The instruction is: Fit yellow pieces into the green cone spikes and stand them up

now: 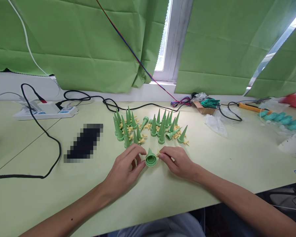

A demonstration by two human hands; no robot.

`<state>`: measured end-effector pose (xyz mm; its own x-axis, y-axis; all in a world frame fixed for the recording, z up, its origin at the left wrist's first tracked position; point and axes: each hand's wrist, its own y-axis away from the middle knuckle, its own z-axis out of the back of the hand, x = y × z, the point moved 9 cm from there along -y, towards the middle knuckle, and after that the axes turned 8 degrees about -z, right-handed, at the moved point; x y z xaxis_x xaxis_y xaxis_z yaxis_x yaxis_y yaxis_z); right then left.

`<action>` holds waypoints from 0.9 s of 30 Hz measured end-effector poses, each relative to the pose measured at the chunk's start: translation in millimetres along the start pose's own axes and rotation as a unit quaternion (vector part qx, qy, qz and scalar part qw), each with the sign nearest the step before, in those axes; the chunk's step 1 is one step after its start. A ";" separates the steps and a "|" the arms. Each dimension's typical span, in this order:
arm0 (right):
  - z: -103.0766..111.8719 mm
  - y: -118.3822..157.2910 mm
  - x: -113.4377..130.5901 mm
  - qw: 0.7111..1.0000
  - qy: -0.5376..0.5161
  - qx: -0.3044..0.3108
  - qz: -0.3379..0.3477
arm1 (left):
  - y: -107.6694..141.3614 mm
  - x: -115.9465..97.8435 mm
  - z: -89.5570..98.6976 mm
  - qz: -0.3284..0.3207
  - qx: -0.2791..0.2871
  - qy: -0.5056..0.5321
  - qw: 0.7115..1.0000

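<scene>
A green plastic cone (pixel 151 160) lies tipped toward me, its hollow round base facing the camera. My left hand (pixel 128 163) grips its left side between thumb and fingers. On the other side, my right hand (pixel 177 161) pinches a small yellow plastic piece (pixel 158 154) close to the cone's wall; whether the two touch I cannot tell. Beyond my hands, several green cones (pixel 162 130) stand in two groups, a few lying on their sides. Small yellow pieces (pixel 177 135) are scattered among them.
A pixelated dark object (pixel 85 143) lies left on the table (pixel 212 187). Behind it are a power strip (pixel 46 112) and a looping black cable (pixel 55 141). Far right are a small cardboard box (pixel 204 108), clear plastic bags (pixel 215 124) and teal pieces (pixel 281 118).
</scene>
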<state>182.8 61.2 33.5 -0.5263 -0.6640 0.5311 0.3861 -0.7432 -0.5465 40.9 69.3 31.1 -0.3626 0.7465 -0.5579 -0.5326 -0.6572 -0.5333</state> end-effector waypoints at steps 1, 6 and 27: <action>1.6 -0.3 0.2 1.000 -0.005 -0.009 -0.001 | -0.6 3.3 -0.7 0.022 0.004 0.007 1.000; 4.0 -0.8 0.7 1.000 -0.012 -0.021 -0.005 | -1.5 20.5 -10.8 0.143 0.033 0.114 0.983; -16.8 3.6 -6.8 0.995 0.005 0.093 -0.023 | 0.5 2.9 -17.2 0.024 0.102 0.051 0.993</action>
<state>175.0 64.5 17.0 -0.5534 -0.6293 0.5457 0.4952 -0.7754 -0.3919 52.7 69.3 18.3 -0.3173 0.6942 -0.6461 -0.6642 -0.6490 -0.3711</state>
